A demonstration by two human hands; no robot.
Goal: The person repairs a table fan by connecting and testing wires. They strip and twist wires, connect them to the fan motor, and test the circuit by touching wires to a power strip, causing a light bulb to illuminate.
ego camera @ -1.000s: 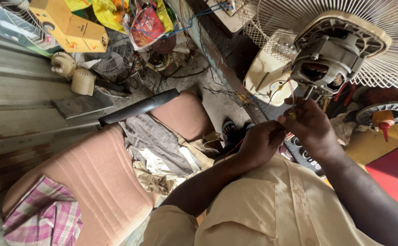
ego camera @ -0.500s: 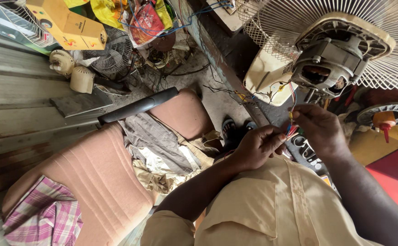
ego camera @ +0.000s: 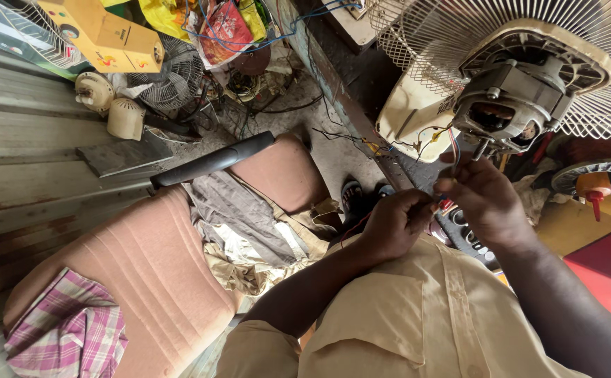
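A bare fan motor [ego camera: 522,105] sits in front of a white wire grille [ego camera: 452,35], next to a cream plastic housing [ego camera: 417,115]. Thin coloured wires [ego camera: 447,143] hang from the motor down to my hands. My left hand [ego camera: 393,227] is closed, pinching the wire ends with its fingertips. My right hand [ego camera: 487,199] is just below the motor and pinches the same wire bundle at a small red piece [ego camera: 446,204]. The two hands almost touch. My yellow shirt fills the bottom of the view.
A tan padded chair [ego camera: 144,273] with a black armrest [ego camera: 214,159] holds crumpled grey cloth [ego camera: 242,217] and a pink plaid cloth [ego camera: 67,332]. Behind it lie a yellow box [ego camera: 102,35], a second fan grille [ego camera: 172,77] and tangled cables. A red block [ego camera: 602,273] is at right.
My hands have drawn slightly apart, showing the wire ends between them. The right hand has shifted a little to the right under the motor. The view has drifted slightly.
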